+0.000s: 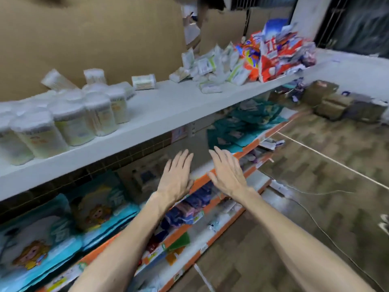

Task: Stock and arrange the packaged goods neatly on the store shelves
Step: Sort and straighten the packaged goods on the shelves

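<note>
Top shelf [168,110], running left to right across the view. At its left end, white tubs [84,121] stand upright in a tight cluster, long axes vertical. Behind them a few tubs lie tipped, and one lone tub [144,82] lies on its side with its long axis along the shelf. Toward the right end, small white packets [208,68] and red and orange bags [273,55] are heaped, pointing in no common direction. Left hand [176,178] and right hand [227,171] reach forward side by side below the top shelf, in front of the orange shelf edge [248,148]. The fingers [183,159] are straight, slightly spread, and hold nothing.
</note>
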